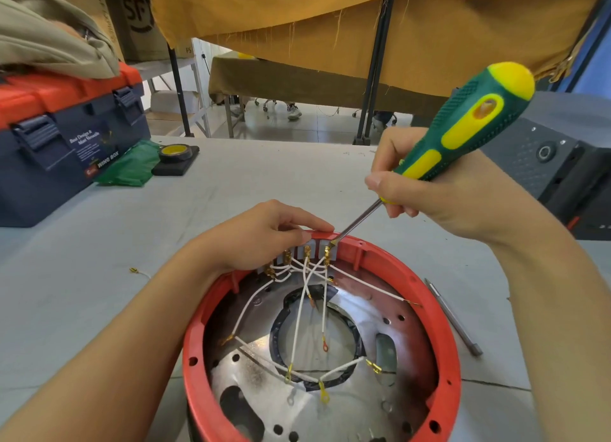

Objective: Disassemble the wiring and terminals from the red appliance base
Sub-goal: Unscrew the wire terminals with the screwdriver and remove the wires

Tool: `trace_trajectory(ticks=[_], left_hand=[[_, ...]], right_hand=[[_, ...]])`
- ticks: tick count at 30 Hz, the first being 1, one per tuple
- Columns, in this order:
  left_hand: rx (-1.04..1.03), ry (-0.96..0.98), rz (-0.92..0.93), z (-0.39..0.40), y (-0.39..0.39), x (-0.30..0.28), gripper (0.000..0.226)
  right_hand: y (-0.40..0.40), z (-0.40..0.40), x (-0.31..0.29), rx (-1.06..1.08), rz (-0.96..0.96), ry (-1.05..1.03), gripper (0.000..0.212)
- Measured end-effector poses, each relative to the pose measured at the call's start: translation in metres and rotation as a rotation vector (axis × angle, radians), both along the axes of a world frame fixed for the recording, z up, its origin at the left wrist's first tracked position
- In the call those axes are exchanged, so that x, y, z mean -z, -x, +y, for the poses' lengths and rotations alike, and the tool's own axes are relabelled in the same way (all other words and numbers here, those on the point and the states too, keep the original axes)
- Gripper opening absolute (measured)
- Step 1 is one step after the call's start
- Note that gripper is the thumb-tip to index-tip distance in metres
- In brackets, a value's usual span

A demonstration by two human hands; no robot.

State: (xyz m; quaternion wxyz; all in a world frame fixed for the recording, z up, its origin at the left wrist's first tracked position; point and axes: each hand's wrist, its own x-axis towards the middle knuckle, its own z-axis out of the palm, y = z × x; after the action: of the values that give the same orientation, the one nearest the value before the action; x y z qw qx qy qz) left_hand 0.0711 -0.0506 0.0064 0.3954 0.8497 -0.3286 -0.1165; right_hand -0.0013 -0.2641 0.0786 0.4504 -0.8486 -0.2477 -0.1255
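red base (443, 326) near rim off-frame

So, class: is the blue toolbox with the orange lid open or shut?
Shut. The toolbox has its orange lid lying flat on the body, with both blue latches folded down over the front.

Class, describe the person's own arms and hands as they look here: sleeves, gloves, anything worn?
Both forearms are bare right to the frame edge, no sleeves showing. The left hand and right hand wear no gloves; no rings, watch or bands are visible.
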Motion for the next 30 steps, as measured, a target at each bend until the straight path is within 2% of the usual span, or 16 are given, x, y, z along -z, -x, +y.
trace_trajectory(ticks=[5, 14, 24, 28, 30], left_hand=[[0.013, -0.025, -0.015, 0.0, -0.001, 0.001, 0.032], [0.021, -0.036, -0.031, -0.001, 0.001, -0.001, 0.034], [0.016, -0.035, -0.032, -0.001, 0.001, -0.001, 0.035], [0.028, -0.029, -0.021, -0.001, 0.001, -0.001, 0.034], [0.032, -0.021, -0.022, -0.002, 0.001, 0.0, 0.034]], right_hand=[[0.008, -0.005, -0.008, -0.079, 0.064, 0.131, 0.015], [0.004, -0.003, -0.005, -0.048, 0.056, 0.091, 0.021], [-0.011, -0.024, 0.01, 0.009, 0.139, -0.193, 0.022], [-0.016, -0.016, 0.025, -0.023, 0.21, -0.142, 0.021], [-0.017, -0.014, 0.023, -0.021, 0.199, -0.194, 0.02]])
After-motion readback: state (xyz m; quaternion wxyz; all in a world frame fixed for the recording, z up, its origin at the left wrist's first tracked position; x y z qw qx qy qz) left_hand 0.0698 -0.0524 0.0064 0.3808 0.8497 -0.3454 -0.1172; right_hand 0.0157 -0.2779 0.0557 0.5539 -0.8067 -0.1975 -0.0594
